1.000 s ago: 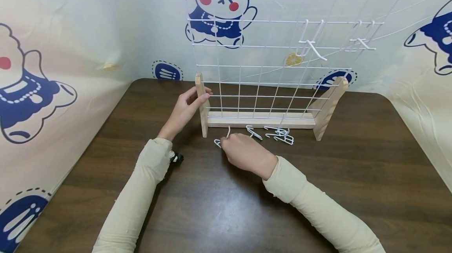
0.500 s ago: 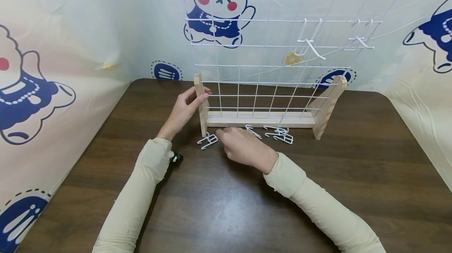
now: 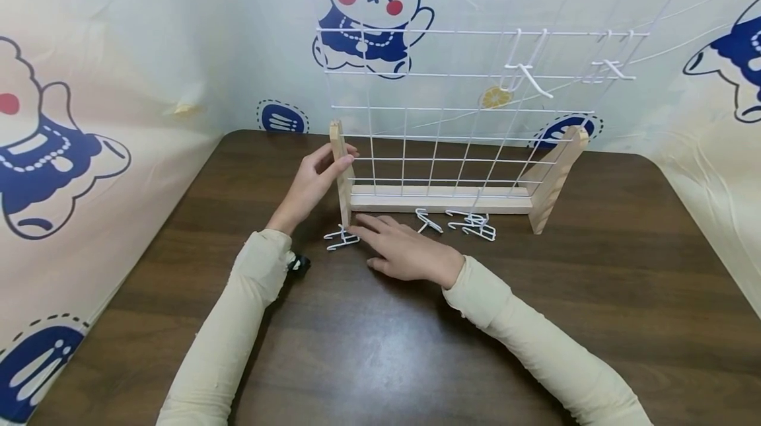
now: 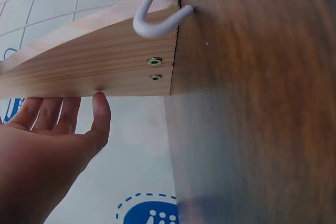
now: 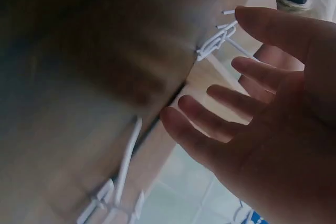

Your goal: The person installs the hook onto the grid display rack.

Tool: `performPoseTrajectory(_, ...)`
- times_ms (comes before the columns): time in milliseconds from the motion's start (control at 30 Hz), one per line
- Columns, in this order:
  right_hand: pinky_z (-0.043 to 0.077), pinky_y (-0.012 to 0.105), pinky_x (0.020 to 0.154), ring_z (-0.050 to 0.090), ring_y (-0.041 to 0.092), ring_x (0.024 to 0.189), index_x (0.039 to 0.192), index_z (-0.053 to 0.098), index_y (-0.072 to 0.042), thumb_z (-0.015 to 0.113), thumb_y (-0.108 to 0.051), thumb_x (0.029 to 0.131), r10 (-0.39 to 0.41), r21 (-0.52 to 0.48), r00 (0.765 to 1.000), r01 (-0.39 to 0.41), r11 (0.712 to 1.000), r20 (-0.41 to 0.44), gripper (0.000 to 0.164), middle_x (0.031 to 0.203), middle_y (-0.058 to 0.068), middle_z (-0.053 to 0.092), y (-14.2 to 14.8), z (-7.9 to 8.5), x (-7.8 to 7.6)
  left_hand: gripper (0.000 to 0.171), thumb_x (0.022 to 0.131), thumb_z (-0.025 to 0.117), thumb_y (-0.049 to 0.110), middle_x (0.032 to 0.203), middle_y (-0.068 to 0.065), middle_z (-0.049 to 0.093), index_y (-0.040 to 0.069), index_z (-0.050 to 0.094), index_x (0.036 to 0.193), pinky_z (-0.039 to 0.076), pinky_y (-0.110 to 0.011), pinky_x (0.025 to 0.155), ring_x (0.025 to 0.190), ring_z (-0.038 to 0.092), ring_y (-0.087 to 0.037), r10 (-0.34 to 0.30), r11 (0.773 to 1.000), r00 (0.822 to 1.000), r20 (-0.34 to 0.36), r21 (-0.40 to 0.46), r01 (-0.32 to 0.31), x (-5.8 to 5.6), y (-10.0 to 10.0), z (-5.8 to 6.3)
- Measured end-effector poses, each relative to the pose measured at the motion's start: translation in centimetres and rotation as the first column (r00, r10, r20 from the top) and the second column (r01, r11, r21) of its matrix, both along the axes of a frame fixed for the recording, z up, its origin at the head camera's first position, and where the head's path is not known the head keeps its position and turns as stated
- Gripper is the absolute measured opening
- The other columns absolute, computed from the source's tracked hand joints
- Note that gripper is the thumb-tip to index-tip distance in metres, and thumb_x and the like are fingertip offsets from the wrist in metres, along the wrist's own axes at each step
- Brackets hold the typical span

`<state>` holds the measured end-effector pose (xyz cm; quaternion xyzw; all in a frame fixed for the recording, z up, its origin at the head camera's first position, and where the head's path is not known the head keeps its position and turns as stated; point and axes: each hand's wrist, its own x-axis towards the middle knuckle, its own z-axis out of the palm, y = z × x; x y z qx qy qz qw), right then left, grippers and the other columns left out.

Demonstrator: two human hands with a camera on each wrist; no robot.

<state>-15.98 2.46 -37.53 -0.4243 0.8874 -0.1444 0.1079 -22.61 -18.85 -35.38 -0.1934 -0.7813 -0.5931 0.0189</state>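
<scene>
My left hand [image 3: 312,178] holds the left wooden side panel [image 3: 341,175] of a white wire grid rack [image 3: 436,109], thumb on one side and fingers on the other. In the left wrist view, that side panel [image 4: 100,56] shows two screws. My right hand [image 3: 407,251] is spread above the table with its fingers straight, as the right wrist view also shows. By its fingertips, at the panel's foot, lies a white wire hook [image 3: 343,238]; I cannot tell whether they touch. A second hook [image 3: 427,220] lies just beyond the right hand.
More white hooks [image 3: 473,224] lie together before the rack's wooden base bar [image 3: 440,201]. Two hooks hang on the upper right of the grid, one [image 3: 526,72] sticking out forward. The brown table [image 3: 380,360] meets a printed cloth backdrop behind.
My right hand has moved the near hook left to the panel's foot, and its curled fingers have straightened out. The left hand has stayed on the panel.
</scene>
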Motion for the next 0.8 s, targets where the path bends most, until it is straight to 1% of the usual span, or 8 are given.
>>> performPoseTrajectory(100, 0.031, 0.045, 0.115, 0.027, 0.027, 0.146, 0.156, 0.030, -0.013, 0.062, -0.022, 0.100, 0.023, -0.034, 0.995, -0.020, 0.999, 0.100, 0.065, 0.161, 0.011, 0.027, -0.3, -0.1, 0.0, 0.036, 0.102, 0.055, 0.025, 0.132, -0.017, 0.059, 0.002, 0.057, 0.130, 0.041, -0.052, 0.106, 0.123, 0.054, -0.028, -0.003, 1.000, 1.000, -0.003, 0.000, 0.003, 0.0, 0.0, 0.0)
performPoseTrajectory(233, 0.027, 0.038, 0.117, 0.030, 0.022, 0.145, 0.156, 0.026, -0.007, 0.062, -0.023, 0.099, 0.035, -0.163, 0.974, 0.003, 0.987, 0.224, 0.069, 0.159, 0.010, 0.032, -1.2, 0.0, 0.2, 0.036, 0.102, 0.054, 0.023, 0.131, -0.018, 0.059, 0.000, 0.057, 0.129, 0.042, -0.054, 0.104, 0.123, 0.053, -0.034, -0.013, 1.000, 1.000, -0.020, 0.010, 0.014, -0.2, 0.0, 0.0)
performPoseTrajectory(300, 0.027, 0.036, 0.117, 0.031, 0.019, 0.145, 0.156, 0.023, -0.006, 0.062, -0.024, 0.099, 0.036, -0.220, 0.966, 0.022, 0.975, 0.256, 0.071, 0.158, 0.009, 0.033, -1.9, 0.1, 0.3, 0.035, 0.103, 0.054, 0.022, 0.131, -0.019, 0.059, -0.001, 0.057, 0.129, 0.042, -0.054, 0.104, 0.122, 0.053, -0.034, -0.017, 1.000, 1.000, -0.026, 0.017, 0.017, -0.2, 0.0, 0.0)
performPoseTrajectory(400, 0.028, 0.034, 0.116, 0.034, 0.018, 0.143, 0.154, 0.027, -0.005, 0.062, -0.023, 0.099, 0.043, -0.270, 0.970, 0.024, 0.963, 0.241, 0.068, 0.156, 0.009, 0.037, -3.0, 0.1, 0.4, 0.033, 0.103, 0.054, 0.022, 0.130, -0.019, 0.059, 0.002, 0.058, 0.128, 0.043, -0.053, 0.103, 0.121, 0.055, -0.028, -0.018, 1.000, 1.000, -0.026, 0.022, 0.018, -0.1, 0.0, -0.1)
performPoseTrajectory(500, 0.033, 0.032, 0.113, 0.042, 0.018, 0.137, 0.148, 0.040, -0.003, 0.060, -0.021, 0.100, 0.053, -0.290, 0.978, 0.008, 0.957, 0.200, 0.055, 0.147, 0.008, 0.047, -3.7, -0.1, 0.5, 0.031, 0.103, 0.054, 0.021, 0.130, -0.019, 0.060, 0.003, 0.059, 0.128, 0.043, -0.053, 0.103, 0.120, 0.056, -0.027, -0.017, 1.000, 1.000, -0.025, 0.025, 0.018, -0.1, -0.1, -0.2)
performPoseTrajectory(633, 0.044, 0.031, 0.103, 0.056, 0.019, 0.121, 0.132, 0.058, -0.003, 0.060, -0.020, 0.101, 0.026, -0.293, 0.988, 0.019, 0.956, 0.151, 0.035, 0.129, 0.008, 0.060, -3.9, -0.4, 0.3, 0.031, 0.102, 0.055, 0.022, 0.130, -0.018, 0.060, 0.004, 0.059, 0.128, 0.043, -0.053, 0.103, 0.121, 0.055, -0.029, -0.015, 1.000, 1.000, -0.022, 0.027, 0.016, -0.1, 0.0, -0.2)
performPoseTrajectory(733, 0.048, 0.033, 0.098, 0.060, 0.020, 0.115, 0.128, 0.062, -0.002, 0.062, -0.018, 0.099, -0.015, -0.276, 0.992, 0.049, 0.960, 0.126, 0.033, 0.124, 0.008, 0.063, -3.7, -0.5, 0.1, 0.032, 0.102, 0.055, 0.021, 0.130, -0.019, 0.059, 0.003, 0.058, 0.128, 0.043, -0.054, 0.104, 0.123, 0.054, -0.034, -0.018, 0.999, 1.000, -0.019, 0.033, 0.019, 0.0, 0.0, -0.1)
performPoseTrajectory(800, 0.048, 0.036, 0.097, 0.061, 0.022, 0.113, 0.126, 0.063, 0.000, 0.063, -0.016, 0.098, -0.032, -0.273, 0.995, 0.058, 0.960, 0.098, 0.032, 0.121, 0.010, 0.065, -3.5, -0.4, -0.2, 0.033, 0.102, 0.054, 0.021, 0.130, -0.019, 0.059, 0.002, 0.058, 0.128, 0.042, -0.053, 0.104, 0.123, 0.054, -0.034, -0.015, 0.999, 1.000, -0.015, 0.033, 0.015, 0.1, 0.0, -0.1)
